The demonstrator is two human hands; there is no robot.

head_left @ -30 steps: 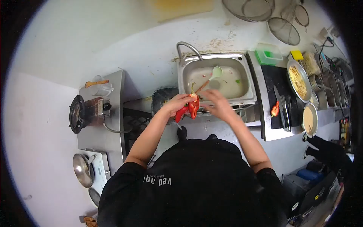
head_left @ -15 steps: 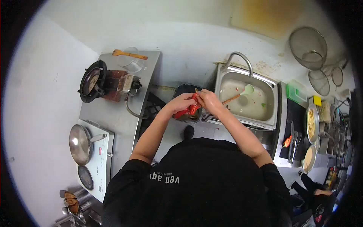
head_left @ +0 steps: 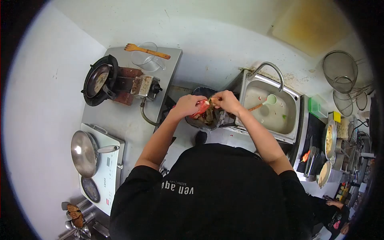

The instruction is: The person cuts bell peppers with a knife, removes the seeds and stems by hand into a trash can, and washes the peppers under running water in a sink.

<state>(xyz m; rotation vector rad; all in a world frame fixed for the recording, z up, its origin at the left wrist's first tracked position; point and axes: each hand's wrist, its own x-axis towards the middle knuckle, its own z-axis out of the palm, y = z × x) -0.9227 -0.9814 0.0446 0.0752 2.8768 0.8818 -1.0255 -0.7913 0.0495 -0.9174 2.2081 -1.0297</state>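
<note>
Over a dark-lined waste bin [head_left: 208, 127], my left hand [head_left: 187, 106] is closed around a red pepper [head_left: 202, 108], which looks opened, with its pale inside showing. My right hand [head_left: 226, 101] pinches the pepper's stem end [head_left: 212, 101], a small greenish and pale piece at the fingertips. Both hands are close together above the bin's mouth. Brownish scraps lie inside the bin. Part of the pepper is hidden behind my left fingers.
Right of the bin is a sink [head_left: 296, 120] holding a green ladle [head_left: 271, 100]. A black board [head_left: 314, 130] carries a knife, tongs and a red-orange pepper piece. At left stand a gas burner [head_left: 112, 64] and a pan [head_left: 85, 154]. Another person [head_left: 332, 216] is at lower right.
My hands have drawn slightly apart; my right hand now pulls at the stem end, away from the red flesh. The view has shifted, so the sink and bin appear further right.
</note>
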